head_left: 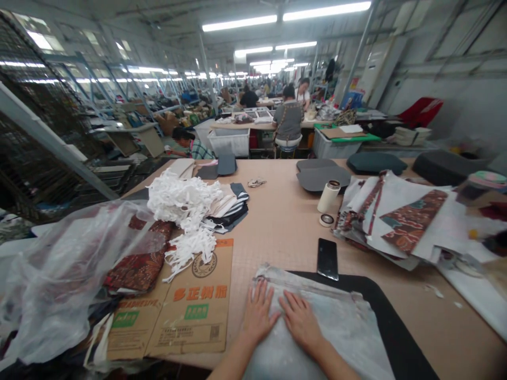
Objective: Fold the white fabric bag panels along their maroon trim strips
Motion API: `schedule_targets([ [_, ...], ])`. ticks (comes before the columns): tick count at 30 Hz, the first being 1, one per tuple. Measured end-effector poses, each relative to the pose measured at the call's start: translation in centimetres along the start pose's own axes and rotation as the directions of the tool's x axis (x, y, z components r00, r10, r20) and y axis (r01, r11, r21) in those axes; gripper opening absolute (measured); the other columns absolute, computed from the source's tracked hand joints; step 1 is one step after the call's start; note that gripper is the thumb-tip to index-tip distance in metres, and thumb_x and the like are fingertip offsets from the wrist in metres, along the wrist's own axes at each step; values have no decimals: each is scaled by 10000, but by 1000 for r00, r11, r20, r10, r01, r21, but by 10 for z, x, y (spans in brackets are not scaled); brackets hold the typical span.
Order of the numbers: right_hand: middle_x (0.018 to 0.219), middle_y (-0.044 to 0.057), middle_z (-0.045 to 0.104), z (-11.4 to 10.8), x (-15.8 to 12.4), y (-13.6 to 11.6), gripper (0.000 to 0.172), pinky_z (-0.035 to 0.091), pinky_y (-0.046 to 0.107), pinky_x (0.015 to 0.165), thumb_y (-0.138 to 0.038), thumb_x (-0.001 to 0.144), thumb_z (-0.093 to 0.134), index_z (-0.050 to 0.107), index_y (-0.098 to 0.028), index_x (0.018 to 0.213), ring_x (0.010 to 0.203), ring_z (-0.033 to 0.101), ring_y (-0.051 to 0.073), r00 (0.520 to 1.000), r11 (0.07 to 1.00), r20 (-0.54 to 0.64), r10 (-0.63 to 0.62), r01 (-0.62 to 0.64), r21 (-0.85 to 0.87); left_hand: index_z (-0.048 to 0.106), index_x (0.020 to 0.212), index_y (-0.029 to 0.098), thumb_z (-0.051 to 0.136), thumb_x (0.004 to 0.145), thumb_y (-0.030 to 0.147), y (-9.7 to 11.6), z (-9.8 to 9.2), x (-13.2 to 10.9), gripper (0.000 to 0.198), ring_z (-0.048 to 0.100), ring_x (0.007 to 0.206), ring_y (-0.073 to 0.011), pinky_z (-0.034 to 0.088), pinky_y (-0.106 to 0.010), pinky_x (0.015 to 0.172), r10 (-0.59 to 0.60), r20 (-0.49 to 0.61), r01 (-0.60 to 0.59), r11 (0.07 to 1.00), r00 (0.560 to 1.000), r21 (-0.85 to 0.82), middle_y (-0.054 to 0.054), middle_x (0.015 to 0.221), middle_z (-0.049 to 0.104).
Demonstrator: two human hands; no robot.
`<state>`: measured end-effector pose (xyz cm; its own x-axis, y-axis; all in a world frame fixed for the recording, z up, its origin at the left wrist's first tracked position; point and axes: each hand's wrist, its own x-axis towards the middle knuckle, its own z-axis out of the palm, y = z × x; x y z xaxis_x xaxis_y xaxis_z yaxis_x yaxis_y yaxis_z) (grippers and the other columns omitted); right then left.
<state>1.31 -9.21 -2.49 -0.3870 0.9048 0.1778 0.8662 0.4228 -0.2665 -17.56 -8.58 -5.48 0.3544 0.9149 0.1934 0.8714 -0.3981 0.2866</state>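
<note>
Pale grey sheeting lies creased on a black backing panel at the near edge of the worktop, with the left hand and right hand resting side by side on it. The fingers are spread flat and released, pressing down with nothing pinched or grasped. The sheeting's wrinkled upper edge could fold or slip on the panel if the pressure falls unevenly. A black phone sits just beyond the fingertips, close enough to be knocked by a careless push. To the left, white trimmings spill onto a printed cardboard sheet beside a clear plastic bag, and loose strands could snag on a sleeve or drift onto the work. To the right, a stack of patterned fabric overhangs its pile and could slide. The tan worktop has a fine, speckled surface and also carries a roll of tape and dark grey padded shapes. Beyond it, a seated person works at another table in a long factory hall, under rows of fluorescent lights.
</note>
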Motion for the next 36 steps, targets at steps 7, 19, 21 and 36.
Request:
schedule_targets([
  [7, 1055, 82, 603, -5, 57, -8, 325, 386, 335, 851, -119, 818, 386, 629, -202, 1017, 978, 512, 217, 995, 991, 60, 74, -80, 104, 311, 1371, 158, 497, 792, 327, -3, -4, 3, 631, 299, 1298, -310, 309, -459, 1021, -394, -91, 389, 919, 914, -68, -159, 1429, 307],
  [19, 947, 63, 581, 20, 90, -21, 312, 387, 297, 819, -51, 732, 383, 617, -176, 894, 923, 508, 184, 997, 944, 74, 29, -52, 326, 528, 1111, 157, 476, 779, 229, -6, -32, 10, 344, 565, 1006, -232, 426, -347, 863, -633, 7, 605, 735, 774, -306, -108, 1095, 616],
  [21, 935, 68, 585, 20, 92, -21, 317, 391, 310, 825, -66, 739, 376, 632, -177, 889, 921, 511, 190, 996, 948, 86, 25, -51, 313, 513, 1142, 152, 468, 789, 239, -5, -33, 10, 367, 577, 983, -232, 434, -350, 848, -646, 13, 616, 722, 763, -315, -108, 1091, 621],
  [36, 1025, 70, 656, 4, 116, -19, 484, 415, 331, 899, -70, 628, 349, 665, -165, 982, 986, 567, 190, 975, 799, 223, 18, -149, 583, 371, 1303, 99, 434, 769, 183, -18, -12, 6, 544, 442, 1216, -237, 369, -370, 1023, -433, 28, 414, 837, 901, -359, -157, 1318, 469],
])
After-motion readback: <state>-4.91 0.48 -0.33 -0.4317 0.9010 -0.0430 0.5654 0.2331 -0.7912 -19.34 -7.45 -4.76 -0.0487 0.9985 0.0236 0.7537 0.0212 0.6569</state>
